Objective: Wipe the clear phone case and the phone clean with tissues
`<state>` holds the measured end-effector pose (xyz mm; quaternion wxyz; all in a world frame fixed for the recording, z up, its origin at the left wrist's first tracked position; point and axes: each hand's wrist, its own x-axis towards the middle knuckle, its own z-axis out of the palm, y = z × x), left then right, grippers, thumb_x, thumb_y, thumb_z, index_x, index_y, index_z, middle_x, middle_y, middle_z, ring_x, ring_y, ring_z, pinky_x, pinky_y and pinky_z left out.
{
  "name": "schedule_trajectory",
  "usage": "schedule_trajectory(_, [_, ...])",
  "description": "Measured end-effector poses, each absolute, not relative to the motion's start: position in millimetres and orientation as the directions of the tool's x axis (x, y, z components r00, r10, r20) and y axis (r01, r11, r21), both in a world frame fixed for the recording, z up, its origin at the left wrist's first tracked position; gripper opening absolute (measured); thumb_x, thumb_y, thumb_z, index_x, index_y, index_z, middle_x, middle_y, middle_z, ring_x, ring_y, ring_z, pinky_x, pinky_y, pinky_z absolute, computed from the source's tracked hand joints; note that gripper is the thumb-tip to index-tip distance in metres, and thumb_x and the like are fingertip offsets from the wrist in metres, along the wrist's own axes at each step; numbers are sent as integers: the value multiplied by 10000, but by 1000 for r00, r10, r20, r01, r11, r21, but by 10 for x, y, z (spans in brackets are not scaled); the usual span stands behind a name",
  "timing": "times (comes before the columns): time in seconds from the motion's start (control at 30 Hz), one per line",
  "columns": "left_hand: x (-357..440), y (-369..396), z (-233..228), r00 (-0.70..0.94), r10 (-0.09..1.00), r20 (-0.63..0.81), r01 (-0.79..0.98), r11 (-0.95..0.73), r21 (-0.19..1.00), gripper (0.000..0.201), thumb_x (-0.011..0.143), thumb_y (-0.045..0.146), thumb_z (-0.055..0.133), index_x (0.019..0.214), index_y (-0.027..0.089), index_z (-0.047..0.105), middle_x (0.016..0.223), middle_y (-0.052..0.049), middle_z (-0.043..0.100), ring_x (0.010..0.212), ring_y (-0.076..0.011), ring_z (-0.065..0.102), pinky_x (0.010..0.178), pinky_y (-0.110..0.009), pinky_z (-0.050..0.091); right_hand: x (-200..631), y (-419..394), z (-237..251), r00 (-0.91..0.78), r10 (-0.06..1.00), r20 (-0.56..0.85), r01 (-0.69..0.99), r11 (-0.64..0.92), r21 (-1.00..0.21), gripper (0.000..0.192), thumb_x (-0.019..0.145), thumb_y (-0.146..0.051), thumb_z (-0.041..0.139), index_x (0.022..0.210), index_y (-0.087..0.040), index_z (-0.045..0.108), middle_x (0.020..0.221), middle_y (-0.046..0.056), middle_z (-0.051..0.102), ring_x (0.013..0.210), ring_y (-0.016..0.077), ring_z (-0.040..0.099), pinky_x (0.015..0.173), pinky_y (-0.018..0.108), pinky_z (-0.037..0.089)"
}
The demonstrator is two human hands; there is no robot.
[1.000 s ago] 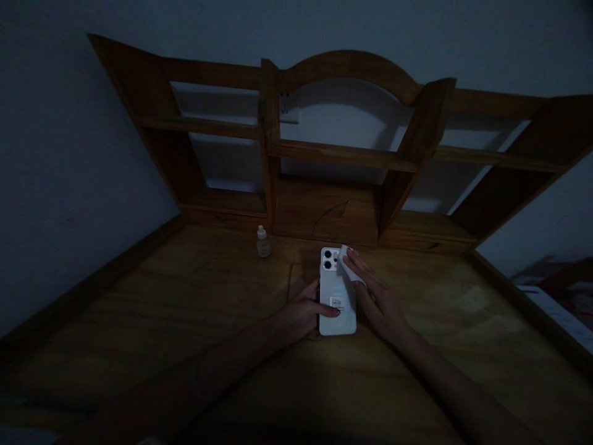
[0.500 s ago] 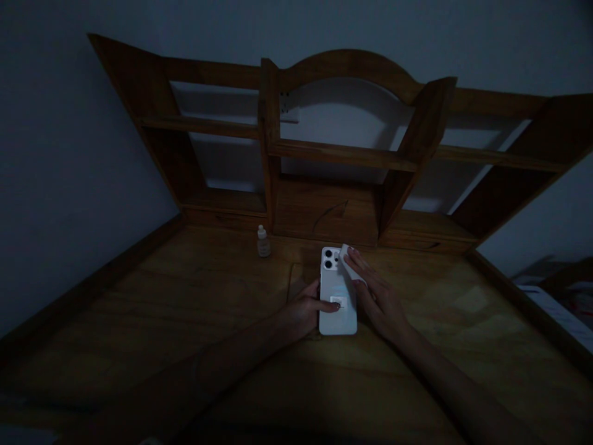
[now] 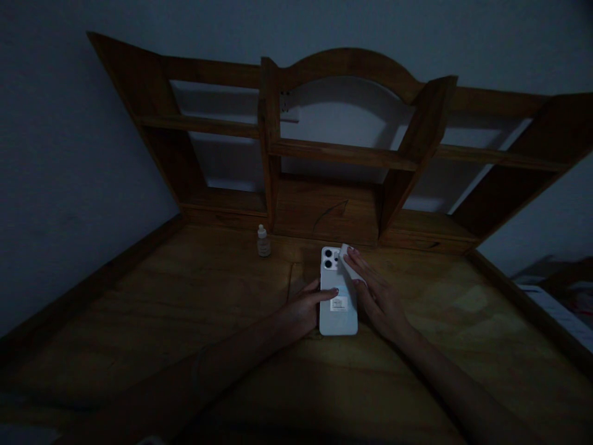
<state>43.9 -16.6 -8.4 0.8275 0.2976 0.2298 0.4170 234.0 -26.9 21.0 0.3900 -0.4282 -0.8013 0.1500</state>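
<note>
A white smartphone [image 3: 337, 321] is held above the wooden desk, its back with the camera lenses facing me. My left hand [image 3: 302, 310] is closed on its left side, the thumb lying across the back just above a small printed label [image 3: 339, 303]. In my right hand [image 3: 377, 296] is a folded white cloth or wipe [image 3: 348, 262], pressed against the phone's upper right edge beside the cameras. The cloth's exact kind cannot be made out in the dim light. Part of the phone's right side is hidden behind the cloth and fingers.
A small clear bottle with a white cap [image 3: 264, 242] stands on the desk [image 3: 208, 290], left of and beyond the phone. Along the back rises a wooden shelf unit [image 3: 343, 154]. A wall socket [image 3: 289, 108] shows through it. Papers [image 3: 556, 312] lie beyond the right edge.
My left thumb has slid up the phone's back, uncovering more of the label. My right hand and the cloth stay in nearly the same place.
</note>
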Motion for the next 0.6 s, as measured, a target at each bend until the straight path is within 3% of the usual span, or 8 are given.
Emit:
schedule_trajectory(0.3, [404,-215,39,538,825,-174,-510,483,712,547,678,75,784,1191,161,615,1123,-116,691,998,-242,652,938,-403,468,2334,-265,224,-332,799,501,568,594,-570,487,1024,-311,391,1505,-336,326,1599,-37,261,1490,236,194,1230,525,206])
schedule_trajectory(0.6, [406,-212,0,553,821,-142,-501,464,730,683,551,12,813,1177,162,584,1103,-115,689,1058,-313,633,919,-447,476,2347,-258,216,-356,794,493,585,601,-545,493,1022,-296,388,1511,-315,327,1598,-13,270,1489,247,196,1222,529,222])
